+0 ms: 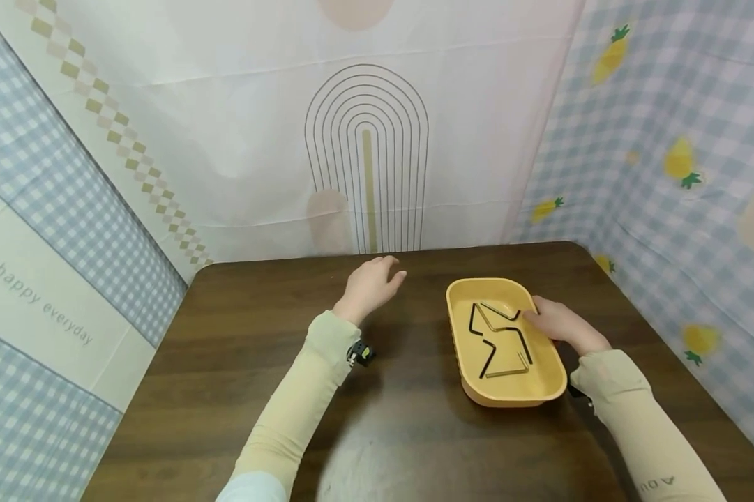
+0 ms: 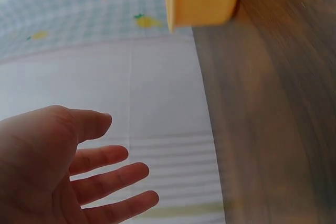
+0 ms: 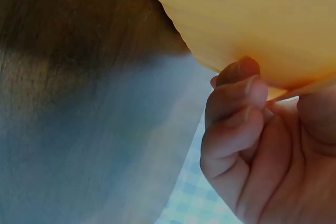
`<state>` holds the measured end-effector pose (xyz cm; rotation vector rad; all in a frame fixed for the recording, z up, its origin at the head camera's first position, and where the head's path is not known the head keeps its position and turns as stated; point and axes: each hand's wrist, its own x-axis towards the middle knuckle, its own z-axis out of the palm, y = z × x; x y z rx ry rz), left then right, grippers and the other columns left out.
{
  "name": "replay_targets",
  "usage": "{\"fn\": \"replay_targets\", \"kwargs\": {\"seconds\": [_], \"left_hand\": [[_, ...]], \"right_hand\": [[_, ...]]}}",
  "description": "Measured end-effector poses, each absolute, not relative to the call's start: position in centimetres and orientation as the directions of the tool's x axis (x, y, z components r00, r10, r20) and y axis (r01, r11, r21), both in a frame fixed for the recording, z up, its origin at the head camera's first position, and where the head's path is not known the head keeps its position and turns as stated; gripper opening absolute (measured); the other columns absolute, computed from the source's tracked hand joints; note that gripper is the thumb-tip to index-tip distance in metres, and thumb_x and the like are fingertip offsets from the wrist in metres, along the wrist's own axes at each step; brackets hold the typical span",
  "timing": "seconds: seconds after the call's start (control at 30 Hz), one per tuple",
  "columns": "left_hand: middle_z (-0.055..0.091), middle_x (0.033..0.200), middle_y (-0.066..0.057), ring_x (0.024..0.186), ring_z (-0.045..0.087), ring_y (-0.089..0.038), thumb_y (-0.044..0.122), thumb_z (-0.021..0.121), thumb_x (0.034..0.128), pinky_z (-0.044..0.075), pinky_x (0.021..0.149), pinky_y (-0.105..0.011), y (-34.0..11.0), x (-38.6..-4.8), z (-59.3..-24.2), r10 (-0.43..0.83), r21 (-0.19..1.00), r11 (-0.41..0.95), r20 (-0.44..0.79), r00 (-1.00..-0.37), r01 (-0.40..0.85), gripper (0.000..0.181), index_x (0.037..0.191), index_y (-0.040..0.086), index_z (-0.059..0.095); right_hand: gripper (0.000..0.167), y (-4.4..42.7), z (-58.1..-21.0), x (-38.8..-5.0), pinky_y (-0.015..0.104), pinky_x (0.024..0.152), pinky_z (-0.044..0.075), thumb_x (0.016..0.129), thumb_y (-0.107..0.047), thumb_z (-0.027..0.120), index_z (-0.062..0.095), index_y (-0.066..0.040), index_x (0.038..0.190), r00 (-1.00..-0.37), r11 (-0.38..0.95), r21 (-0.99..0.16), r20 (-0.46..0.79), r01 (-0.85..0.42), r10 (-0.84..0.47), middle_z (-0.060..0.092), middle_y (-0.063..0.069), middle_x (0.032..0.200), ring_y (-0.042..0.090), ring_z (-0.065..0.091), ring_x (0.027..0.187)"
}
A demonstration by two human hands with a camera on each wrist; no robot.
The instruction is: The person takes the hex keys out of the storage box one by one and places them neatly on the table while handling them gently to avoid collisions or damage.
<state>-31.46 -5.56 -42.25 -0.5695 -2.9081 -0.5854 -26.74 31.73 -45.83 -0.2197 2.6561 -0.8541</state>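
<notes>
At left, blue-checked cloth (image 1: 44, 279) lettered "happy everyday" hangs beside a brown wood-grain table (image 1: 238, 348). Over the table's far part, we see a left hand (image 1: 365, 289) with nothing in it, its fingers loosely extended and thumb spread apart, well clear of the yellow plastic basket (image 1: 545, 373) at right. From that hand, the basket lies to the right and slightly nearer; its long axis runs near to far, the near end angled a little right. Inside, we count four black hex keys (image 1: 489, 359) and at least two brass-coloured hex keys (image 1: 507, 374), lying loose on the basket's floor. The right hand (image 1: 561, 324), much the closer to the basket, pinches its right rim, thumb over the edge and fingers curled against the outer wall. Whether the basket's base sits fully on the table, we cannot tell. At far right hangs fruit-print checked cloth (image 1: 640, 139).
</notes>
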Motion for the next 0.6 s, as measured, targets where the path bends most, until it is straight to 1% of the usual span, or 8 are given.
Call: {"fn": "replay_targets", "kwargs": {"seconds": [0.1, 0.17, 0.3, 0.4, 0.5, 0.6], "left_hand": [[0.065, 0.13, -0.009, 0.115, 0.064, -0.029, 0.039, 0.053, 0.104, 0.053, 0.09, -0.046, -3.8, -31.3, -41.9, 0.372, 0.334, 0.846, 0.189, -0.909, 0.416, 0.042, 0.135, 0.011, 0.061], [0.066, 0.128, -0.008, 0.114, 0.064, -0.028, 0.038, 0.053, 0.1038, 0.053, 0.089, -0.044, -2.6, -31.0, -41.8, 0.405, 0.298, 0.843, 0.195, -0.893, 0.447, 0.041, 0.134, 0.011, 0.061], [0.069, 0.121, -0.007, 0.106, 0.066, -0.026, 0.036, 0.056, 0.1023, 0.054, 0.087, -0.04, -0.3, -30.6, -42.2, 0.496, 0.19, 0.823, 0.221, -0.84, 0.536, 0.039, 0.13, 0.01, 0.064], [0.07, 0.115, -0.005, 0.1, 0.067, -0.024, 0.033, 0.057, 0.1015, 0.054, 0.084, -0.037, 1.2, -30.1, -42.4, 0.556, 0.126, 0.797, 0.232, -0.798, 0.591, 0.036, 0.127, 0.01, 0.066], [0.07, 0.111, -0.004, 0.097, 0.065, -0.021, 0.031, 0.059, 0.1007, 0.055, 0.08, -0.034, 2.4, -29.6, -42.8, 0.591, 0.117, 0.775, 0.213, -0.778, 0.621, 0.034, 0.126, 0.01, 0.066], [0.067, 0.114, -0.003, 0.101, 0.063, -0.019, 0.028, 0.062, 0.099, 0.055, 0.078, -0.032, 3.4, -29.1, -43.6, 0.628, 0.128, 0.751, 0.161, -0.761, 0.647, 0.034, 0.129, 0.011, 0.066]], "right_hand": [[0.048, 31.9, -45.8, -26.8, 0.039, 0.05, 0.048, 0.107, -0.023, 0.038, 0.034, 0.015, 0.137, -0.927, 0.812, -0.583, -0.286, -0.032, -0.242, 0.061, 0.01, 0.072, 0.02, 0.056, 0.051], [0.052, 31.9, -45.8, -26.8, 0.039, 0.053, 0.048, 0.107, -0.023, 0.037, 0.03, 0.016, 0.141, -0.924, 0.818, -0.574, -0.299, -0.026, -0.24, 0.062, 0.012, 0.077, 0.02, 0.058, 0.055], [0.061, 32.0, -45.6, -26.8, 0.04, 0.064, 0.051, 0.108, -0.023, 0.037, 0.018, 0.022, 0.145, -0.917, 0.843, -0.537, -0.322, -0.028, -0.235, 0.066, 0.02, 0.09, 0.023, 0.065, 0.069], [0.063, 32.0, -45.4, -26.7, 0.042, 0.07, 0.053, 0.107, -0.022, 0.037, 0.016, 0.024, 0.144, -0.918, 0.857, -0.514, -0.325, -0.031, -0.228, 0.066, 0.024, 0.097, 0.024, 0.068, 0.076], [0.063, 31.9, -45.4, -26.8, 0.045, 0.073, 0.054, 0.107, -0.021, 0.037, 0.014, 0.026, 0.143, -0.916, 0.852, -0.522, -0.318, -0.047, -0.245, 0.066, 0.026, 0.099, 0.026, 0.069, 0.079], [0.066, 31.9, -45.6, -26.8, 0.047, 0.077, 0.055, 0.108, -0.022, 0.037, 0.01, 0.025, 0.145, -0.914, 0.843, -0.537, -0.321, -0.039, -0.247, 0.066, 0.027, 0.1, 0.026, 0.07, 0.078]]}}
